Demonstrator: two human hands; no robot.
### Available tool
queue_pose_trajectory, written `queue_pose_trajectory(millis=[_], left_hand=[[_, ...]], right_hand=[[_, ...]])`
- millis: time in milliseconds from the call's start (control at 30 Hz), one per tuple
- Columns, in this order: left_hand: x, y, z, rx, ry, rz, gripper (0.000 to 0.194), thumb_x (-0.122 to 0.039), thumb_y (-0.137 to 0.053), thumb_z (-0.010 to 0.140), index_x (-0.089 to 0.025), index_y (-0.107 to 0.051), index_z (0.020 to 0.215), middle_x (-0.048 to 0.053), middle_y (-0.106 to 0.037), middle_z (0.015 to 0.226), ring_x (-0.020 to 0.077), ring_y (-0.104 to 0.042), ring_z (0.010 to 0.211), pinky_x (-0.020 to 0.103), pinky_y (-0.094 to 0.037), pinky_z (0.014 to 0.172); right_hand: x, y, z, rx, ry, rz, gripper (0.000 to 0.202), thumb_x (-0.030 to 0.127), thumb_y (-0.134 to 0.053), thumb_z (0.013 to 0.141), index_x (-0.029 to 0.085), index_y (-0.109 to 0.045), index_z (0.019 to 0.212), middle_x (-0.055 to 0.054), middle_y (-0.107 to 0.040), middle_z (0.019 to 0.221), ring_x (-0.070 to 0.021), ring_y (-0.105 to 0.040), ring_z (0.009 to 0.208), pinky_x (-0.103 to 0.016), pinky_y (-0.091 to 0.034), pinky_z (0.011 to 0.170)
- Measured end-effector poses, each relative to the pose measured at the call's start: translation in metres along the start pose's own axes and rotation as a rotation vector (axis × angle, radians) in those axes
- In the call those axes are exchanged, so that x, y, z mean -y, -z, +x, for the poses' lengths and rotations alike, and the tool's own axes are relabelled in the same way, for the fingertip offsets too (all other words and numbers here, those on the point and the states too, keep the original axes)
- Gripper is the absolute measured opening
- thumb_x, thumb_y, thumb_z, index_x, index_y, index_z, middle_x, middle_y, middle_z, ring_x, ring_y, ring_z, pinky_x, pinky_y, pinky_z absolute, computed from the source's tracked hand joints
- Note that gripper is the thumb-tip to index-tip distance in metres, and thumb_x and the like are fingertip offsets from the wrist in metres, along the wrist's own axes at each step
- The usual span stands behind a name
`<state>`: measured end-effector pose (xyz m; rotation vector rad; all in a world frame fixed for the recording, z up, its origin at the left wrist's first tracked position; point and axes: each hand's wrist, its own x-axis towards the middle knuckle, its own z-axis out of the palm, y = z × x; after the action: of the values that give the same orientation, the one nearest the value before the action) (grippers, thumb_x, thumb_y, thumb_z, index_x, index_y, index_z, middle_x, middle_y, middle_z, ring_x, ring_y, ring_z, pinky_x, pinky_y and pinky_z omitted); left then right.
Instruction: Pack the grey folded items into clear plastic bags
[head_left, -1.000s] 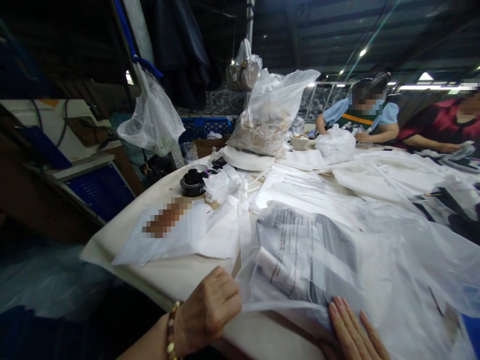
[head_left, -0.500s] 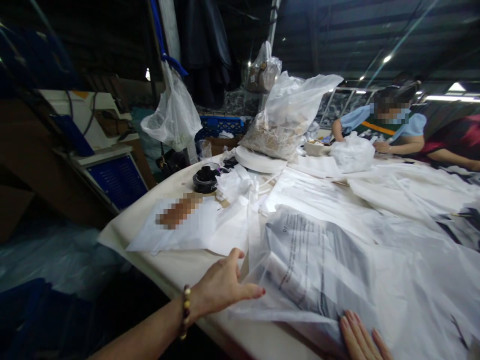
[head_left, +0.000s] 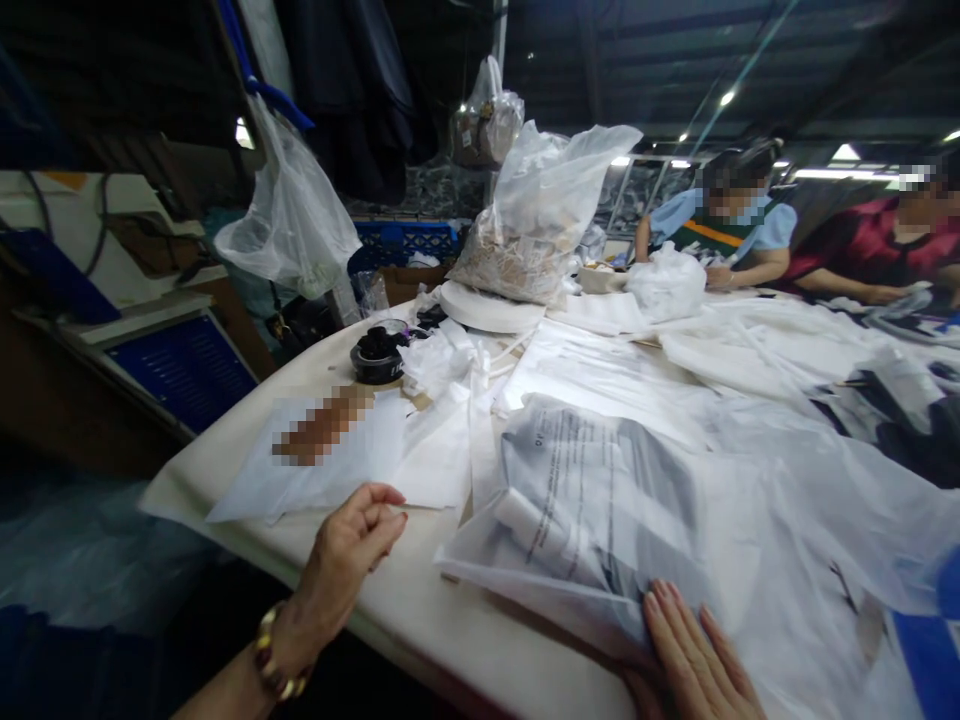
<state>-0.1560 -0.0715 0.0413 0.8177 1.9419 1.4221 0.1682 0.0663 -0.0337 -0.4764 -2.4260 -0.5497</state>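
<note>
My right hand point(head_left: 694, 650) lies flat on the lower edge of a translucent plastic bag point(head_left: 585, 590), fingers stretched out. Inside the bag a grey package with printed text point(head_left: 577, 490) shows through. To the left, my left hand point(head_left: 341, 560) hovers over the table's near edge, holding nothing that I can see. Its fingers are partly curled, and a small gap shows between thumb and index fingertip. Just beyond those fingertips lies a white sheet point(head_left: 439, 475), beside a pale bag or sheet point(head_left: 337, 470) with a blurred brown patch.
On the cream table point(head_left: 225, 450) sit a black tape roll point(head_left: 377, 355), a round white disc point(head_left: 491, 308) under a filled plastic bag point(head_left: 517, 240), and stacked white sheets point(head_left: 592, 365). Two people point(head_left: 724, 225) work across the table. A plastic bag point(head_left: 289, 220) hangs at left.
My left hand has drawn back leftward from the bag's open corner, its spread fingers now curled in. My right hand stays flat on the bag. The view has turned slightly right.
</note>
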Motion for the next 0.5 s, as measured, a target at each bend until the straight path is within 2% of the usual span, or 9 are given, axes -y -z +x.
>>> queue_pose_trajectory(millis=[67, 133, 167, 233, 267, 367, 433, 500], left_hand=[[0.000, 0.004, -0.006, 0.064, -0.371, 0.231, 0.032, -0.023, -0.053, 0.071, -0.019, -0.052, 0.103, 0.000, -0.057, 0.081, 0.0121, -0.053, 0.072, 0.025, -0.043, 0.067], [-0.002, -0.003, -0.007, 0.193, -0.690, 0.421, 0.046, -0.014, -0.057, 0.070, -0.022, -0.050, 0.115, 0.005, -0.058, 0.108, 0.0175, -0.053, 0.097, 0.031, -0.042, 0.085], [-0.005, -0.009, -0.005, 0.243, -0.802, 0.463, 0.046, -0.014, -0.060, 0.071, -0.023, -0.051, 0.115, 0.005, -0.058, 0.110, 0.0183, -0.053, 0.100, 0.031, -0.042, 0.086], [-0.011, -0.024, 0.001, 0.298, -0.947, 0.479, 0.022, -0.020, -0.064, 0.075, -0.020, -0.057, 0.096, 0.002, -0.062, 0.090, 0.0162, -0.055, 0.087, 0.028, -0.044, 0.077], [-0.014, -0.032, 0.005, 0.308, -0.988, 0.481, 0.007, -0.023, -0.062, 0.078, -0.019, -0.057, 0.082, 0.000, -0.060, 0.076, 0.0142, -0.054, 0.076, 0.026, -0.043, 0.070], [-0.018, -0.049, 0.015, 0.261, -1.030, 0.525, 0.026, -0.021, -0.052, 0.086, -0.018, -0.049, 0.060, -0.004, -0.047, 0.054, 0.0101, -0.045, 0.056, 0.024, -0.037, 0.059], [-0.014, -0.053, 0.018, 0.171, -0.964, 0.531, 0.029, -0.021, -0.050, 0.087, -0.018, -0.050, 0.058, -0.004, -0.045, 0.052, 0.0094, -0.043, 0.053, 0.023, -0.036, 0.056], [-0.008, -0.055, 0.019, 0.119, -0.827, 0.509, 0.030, -0.024, -0.048, 0.086, -0.018, -0.051, 0.057, -0.004, -0.045, 0.051, 0.0093, -0.044, 0.051, 0.021, -0.035, 0.052]], right_hand=[[0.001, 0.002, 0.002, 0.011, -0.019, 0.007, 0.066, 0.028, -0.049, 0.086, -0.002, -0.024, 0.139, -0.023, -0.052, 0.124, -0.0275, -0.057, 0.109, -0.042, -0.032, 0.106], [0.003, 0.004, 0.003, -0.010, -0.045, 0.012, 0.063, 0.026, -0.048, 0.086, 0.000, -0.025, 0.139, -0.021, -0.054, 0.123, -0.0269, -0.053, 0.113, -0.042, -0.035, 0.103], [0.004, 0.005, 0.004, -0.012, -0.056, 0.015, 0.062, 0.026, -0.047, 0.087, 0.001, -0.025, 0.139, -0.020, -0.054, 0.123, -0.0268, -0.052, 0.115, -0.042, -0.036, 0.103], [0.006, 0.007, 0.006, 0.000, -0.074, 0.020, 0.061, 0.024, -0.046, 0.087, 0.002, -0.024, 0.140, -0.020, -0.055, 0.123, -0.0271, -0.049, 0.118, -0.043, -0.038, 0.101], [0.007, 0.009, 0.007, 0.015, -0.082, 0.024, 0.062, 0.023, -0.047, 0.087, 0.002, -0.023, 0.140, -0.020, -0.055, 0.123, -0.0274, -0.048, 0.119, -0.044, -0.039, 0.101], [0.010, 0.011, 0.011, 0.031, -0.117, 0.041, 0.062, 0.019, -0.047, 0.086, 0.004, -0.022, 0.141, -0.018, -0.057, 0.122, -0.0270, -0.048, 0.119, -0.044, -0.041, 0.099], [0.011, 0.012, 0.013, 0.018, -0.135, 0.048, 0.061, 0.016, -0.046, 0.086, 0.004, -0.023, 0.140, -0.017, -0.058, 0.121, -0.0262, -0.049, 0.118, -0.044, -0.042, 0.099], [0.013, 0.012, 0.013, 0.006, -0.144, 0.048, 0.060, 0.013, -0.046, 0.084, 0.003, -0.025, 0.139, -0.017, -0.058, 0.120, -0.0268, -0.048, 0.119, -0.044, -0.042, 0.098]])
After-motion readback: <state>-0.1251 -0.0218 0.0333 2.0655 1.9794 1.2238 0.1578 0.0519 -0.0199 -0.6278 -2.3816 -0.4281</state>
